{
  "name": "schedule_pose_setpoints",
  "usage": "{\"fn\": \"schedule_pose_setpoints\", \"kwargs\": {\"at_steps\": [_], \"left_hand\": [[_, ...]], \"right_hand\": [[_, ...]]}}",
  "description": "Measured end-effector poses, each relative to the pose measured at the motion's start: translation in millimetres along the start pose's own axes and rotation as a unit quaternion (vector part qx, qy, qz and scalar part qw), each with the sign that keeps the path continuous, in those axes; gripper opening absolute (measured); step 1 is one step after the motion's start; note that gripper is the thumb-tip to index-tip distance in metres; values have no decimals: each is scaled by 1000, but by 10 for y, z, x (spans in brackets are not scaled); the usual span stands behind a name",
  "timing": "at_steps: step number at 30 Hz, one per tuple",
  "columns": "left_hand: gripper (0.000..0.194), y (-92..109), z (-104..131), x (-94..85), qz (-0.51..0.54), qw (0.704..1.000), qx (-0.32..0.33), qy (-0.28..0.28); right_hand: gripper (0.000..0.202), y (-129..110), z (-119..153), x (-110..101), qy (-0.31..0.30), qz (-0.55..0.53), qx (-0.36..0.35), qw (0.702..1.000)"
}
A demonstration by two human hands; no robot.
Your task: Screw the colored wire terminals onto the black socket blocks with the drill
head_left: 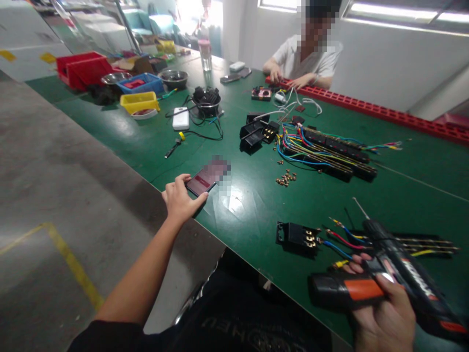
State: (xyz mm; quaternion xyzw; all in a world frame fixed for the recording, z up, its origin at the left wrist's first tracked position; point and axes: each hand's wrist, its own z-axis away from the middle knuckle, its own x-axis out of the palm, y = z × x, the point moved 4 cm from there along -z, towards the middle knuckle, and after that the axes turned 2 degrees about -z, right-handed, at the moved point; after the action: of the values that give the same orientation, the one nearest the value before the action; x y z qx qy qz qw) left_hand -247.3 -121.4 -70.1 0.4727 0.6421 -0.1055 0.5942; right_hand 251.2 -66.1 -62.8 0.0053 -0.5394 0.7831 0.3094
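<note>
My left hand (180,201) has its thumb and fingers around the near end of a smartphone (202,180), which lies at the table's edge with its screen lit. In my right hand (388,315) is a black and orange cordless screwdriver (414,281), its long thin bit pointing away from me. Just left of the screwdriver lies a black terminal block (297,236) with brass contacts. Red, blue and yellow wires (340,239) run from beside it to a dark strip (427,243), partly hidden behind the tool. Small brass screws (286,178) lie loose beyond the block.
Several wired black strips (330,151) lie across the green table (242,220). Black housings (254,134) sit beside them. A white power bank (181,118), a bowl of black parts (206,101) and colored bins (139,101) stand farther left. A co-worker (308,58) sits opposite, behind a red perforated rail (366,106).
</note>
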Motion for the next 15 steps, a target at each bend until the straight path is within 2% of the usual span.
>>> {"fn": "schedule_pose_setpoints", "kwargs": {"at_steps": [8,15], "left_hand": [[69,39,13,-16,-24,1000,2,-6],[61,76,55,-14,-59,997,44,3]], "right_hand": [[49,-4,-7,9,6,6,-1,1000],[51,16,-21,-56,0,13,2,1000]]}}
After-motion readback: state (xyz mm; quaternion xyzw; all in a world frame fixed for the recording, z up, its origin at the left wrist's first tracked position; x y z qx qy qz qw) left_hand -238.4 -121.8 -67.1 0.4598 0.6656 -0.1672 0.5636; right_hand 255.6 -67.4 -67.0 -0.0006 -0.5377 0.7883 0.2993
